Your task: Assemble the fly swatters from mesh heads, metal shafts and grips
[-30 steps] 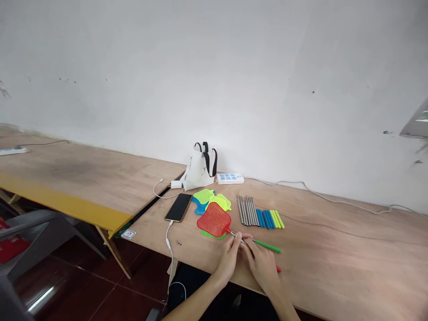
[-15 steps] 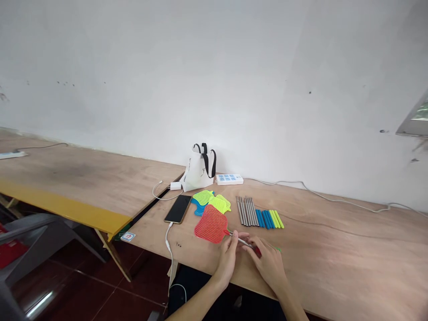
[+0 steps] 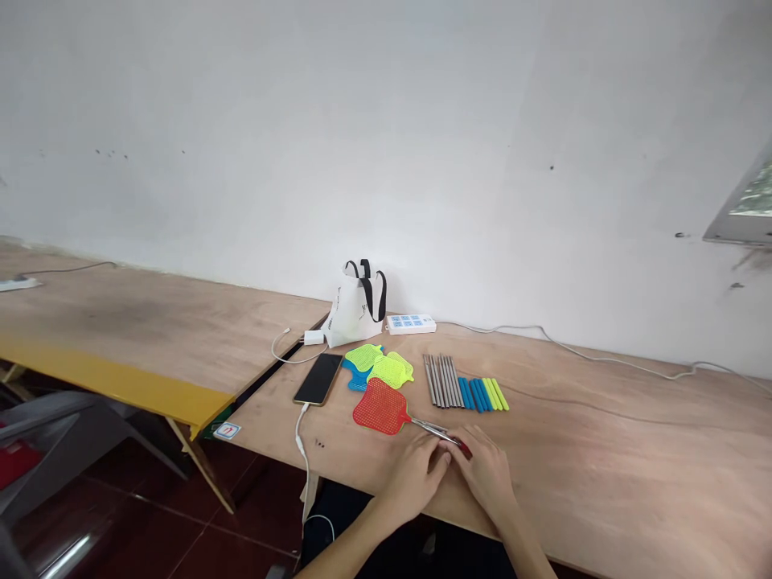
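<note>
Red perforated plastic makes up the broad, rounded paddle of the swatter (image 3: 379,408) in front of you, with a slim silvery metal rod (image 3: 425,426) running from its neck. It lies over the pale brown wooden table (image 3: 603,482), with its mesh end beyond your hands and to their left. Its long axis slants from that far-left end towards you and to the right, finishing at a red grip (image 3: 463,448) that is mostly covered by your right hand (image 3: 484,466).

So your right hand is nearer the grip end, with its thumb and fingers closed about it. Your left hand (image 3: 416,474) sits on the near side of the rod, its fingers bent and its thumb tip almost meeting your right hand; you cannot tell from here whether it pinches the rod or merely rests against it. A second silvery rod seems to lie alongside the first, and a thin green edge shows beneath the red mesh.

Just beyond the red paddle, lime-yellow mesh paddles (image 3: 391,371) overlap a blue mesh paddle (image 3: 359,378). Farther right, past your hands, a row of grey metal tubes (image 3: 443,382) stands beside blue cylindrical sleeves (image 3: 475,395) and lime-yellow cylindrical sleeves (image 3: 496,394), all lying flat and pointing roughly towards you.
</note>
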`<state>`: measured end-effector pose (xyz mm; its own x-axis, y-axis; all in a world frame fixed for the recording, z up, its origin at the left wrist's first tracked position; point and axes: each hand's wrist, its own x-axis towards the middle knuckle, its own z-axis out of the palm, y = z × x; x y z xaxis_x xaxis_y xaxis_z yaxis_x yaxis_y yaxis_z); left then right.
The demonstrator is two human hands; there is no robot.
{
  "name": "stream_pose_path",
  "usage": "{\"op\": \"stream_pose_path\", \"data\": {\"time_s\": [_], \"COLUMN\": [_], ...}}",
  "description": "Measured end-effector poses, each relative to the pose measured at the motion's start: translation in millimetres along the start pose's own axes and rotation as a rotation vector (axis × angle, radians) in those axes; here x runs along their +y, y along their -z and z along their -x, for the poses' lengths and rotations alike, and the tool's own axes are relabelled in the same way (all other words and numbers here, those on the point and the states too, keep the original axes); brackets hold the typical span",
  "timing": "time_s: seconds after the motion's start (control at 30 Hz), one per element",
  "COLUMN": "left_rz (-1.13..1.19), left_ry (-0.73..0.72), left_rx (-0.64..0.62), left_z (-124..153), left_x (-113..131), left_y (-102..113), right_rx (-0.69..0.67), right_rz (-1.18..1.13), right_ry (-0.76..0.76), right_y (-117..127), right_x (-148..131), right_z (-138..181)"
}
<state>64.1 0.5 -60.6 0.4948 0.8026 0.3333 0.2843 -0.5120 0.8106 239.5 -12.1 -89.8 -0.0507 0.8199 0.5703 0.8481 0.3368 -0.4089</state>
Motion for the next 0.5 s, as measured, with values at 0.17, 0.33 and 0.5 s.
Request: {"op": "stream_pose_path", "data": {"time_s": [0.17, 0.33, 0.5], "left_rz": [-0.171, -0.332, -0.439], "left_ry": [-0.031, 0.051, 0.002], "left_rx": [0.069, 0.068, -0.036], "left_z": [-1.1, -0.7, 0.1], "left_x": [-12.4, -16.7, -14.4], "left_y": [-0.6, -4.5, -3.0], "right_rx": [-0.039, -0.072, -0.095], "right_rz": [-0.014, 0.036, 0.095], "right_ry": [0.012, 0.049, 0.093], "right_y": [-0.7, -2.2, -4.1], "right_x": [-2.3, -3.9, -3.6], "right_z": [-0.1, -0.1, 0.2]}}
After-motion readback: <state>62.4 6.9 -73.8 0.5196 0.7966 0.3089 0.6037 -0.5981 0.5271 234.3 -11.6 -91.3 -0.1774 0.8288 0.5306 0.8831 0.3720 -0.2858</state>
